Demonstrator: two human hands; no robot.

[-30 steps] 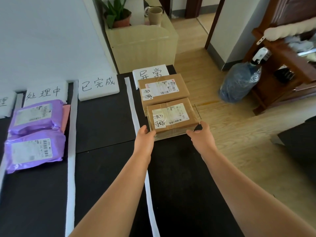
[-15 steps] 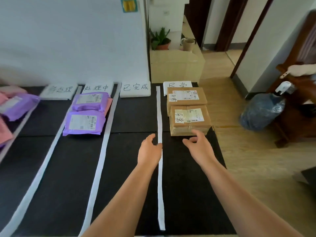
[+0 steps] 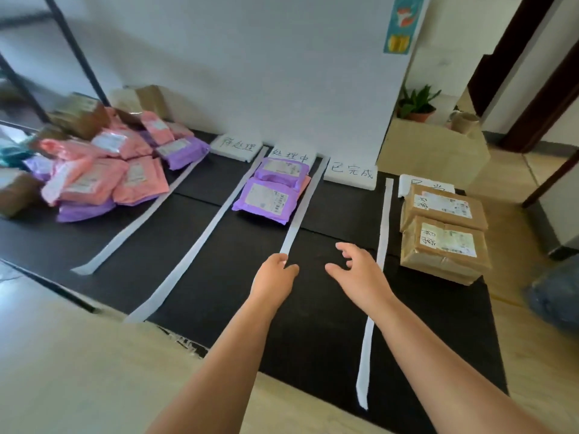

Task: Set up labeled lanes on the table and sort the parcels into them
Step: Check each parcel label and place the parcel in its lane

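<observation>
Scene: a head-worn view looking down on a black surface [image 3: 219, 277] divided into lanes by white strips [image 3: 380, 245], with handwritten lane cards [image 3: 352, 175] along the far edge.
Left hand: the left hand [image 3: 274, 275] hovers at centre frame over one strip, fingers drooping loosely, with nothing visibly held.
Right hand: the right hand [image 3: 357, 270] is just beside it, released, with fingers spread and empty.
Sorted so far: two purple parcels [image 3: 272, 195] lie stacked in the middle lane, and two brown boxes [image 3: 445, 233] sit in the lane at the right of the frame.
Waiting parcels: the unsorted pile [image 3: 103, 170] of pink, purple and brown packets fills the upper left, well apart from both hands.
Step in hand: the lanes look to be laid out and sorting is partway done, with both hands between parcels.
Next move: probably a reach toward the upper left to lift one packet, read its label and choose a lane.
Hard to make out: the card behind the boxes is half covered, the left fingertips are hidden, the strip beneath that arm is lost from sight, and the pile runs off the frame's edge.
</observation>
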